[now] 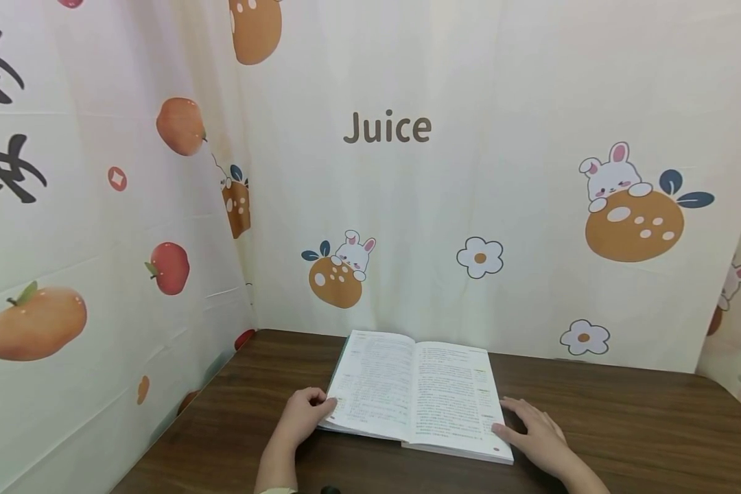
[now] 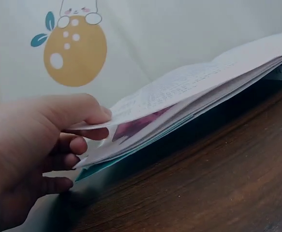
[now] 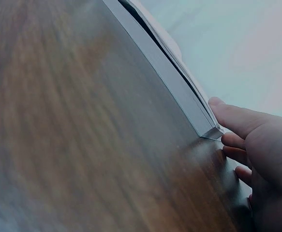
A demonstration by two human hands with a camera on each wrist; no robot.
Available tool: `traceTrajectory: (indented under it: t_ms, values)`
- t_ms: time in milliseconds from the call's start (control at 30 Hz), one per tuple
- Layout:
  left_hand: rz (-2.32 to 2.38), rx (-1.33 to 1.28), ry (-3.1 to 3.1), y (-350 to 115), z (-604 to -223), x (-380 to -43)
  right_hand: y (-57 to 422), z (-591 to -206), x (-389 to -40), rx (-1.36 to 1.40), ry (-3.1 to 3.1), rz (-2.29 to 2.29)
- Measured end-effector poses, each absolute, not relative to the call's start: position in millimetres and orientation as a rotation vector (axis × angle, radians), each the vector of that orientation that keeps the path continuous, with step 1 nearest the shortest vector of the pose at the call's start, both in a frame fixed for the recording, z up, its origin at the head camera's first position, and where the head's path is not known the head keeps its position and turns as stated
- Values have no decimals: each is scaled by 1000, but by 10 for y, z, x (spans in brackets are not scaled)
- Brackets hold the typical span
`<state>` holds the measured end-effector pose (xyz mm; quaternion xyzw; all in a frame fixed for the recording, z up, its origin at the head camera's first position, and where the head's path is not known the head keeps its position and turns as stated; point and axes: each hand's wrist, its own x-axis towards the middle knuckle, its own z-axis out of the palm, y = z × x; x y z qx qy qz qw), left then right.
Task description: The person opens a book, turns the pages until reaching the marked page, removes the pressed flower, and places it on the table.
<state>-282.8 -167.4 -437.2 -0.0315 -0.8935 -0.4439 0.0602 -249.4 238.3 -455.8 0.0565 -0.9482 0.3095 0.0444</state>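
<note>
A thick book (image 1: 449,398) lies spread on the brown table, both printed pages facing up. At its lower left corner my left hand (image 1: 304,414) pinches the raised page edge (image 2: 153,115), thumb on top and index finger underneath. A dark pink picture (image 2: 140,124) shows in the gap below that edge, and the teal cover (image 2: 97,169) lies lowest. My right hand (image 1: 538,439) rests at the lower right corner, its thumb (image 3: 228,112) on the page margin and its relaxed fingers beside the page block (image 3: 155,63).
The wooden table (image 1: 624,418) extends to both sides of the book. A pale curtain (image 1: 420,192) printed with fruit, rabbits and "Juice" hangs behind it. Another printed curtain (image 1: 99,226) runs along the left. A small black object (image 1: 330,490) shows at the bottom edge.
</note>
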Motion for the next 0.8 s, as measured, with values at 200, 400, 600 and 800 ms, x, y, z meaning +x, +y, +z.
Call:
traceTrajectory:
  t_ms: [200, 400, 600, 800]
  values:
    - [-1079, -158, -2818, -1623, -4374, -2809, 2380, -4549, -2492, 174, -2895, 949]
    - [-815, -214, -2819, -1429, -4375, -2839, 2385, -4556, -2500, 164, -2899, 938]
    - [-664, -611, -2669, -1013, -4432, -2840, 2383, -4561, -2493, 172, -2893, 947]
    - [-492, -917, -2610, -528, -4404, -2715, 2382, -4560, -2488, 173, -2891, 955]
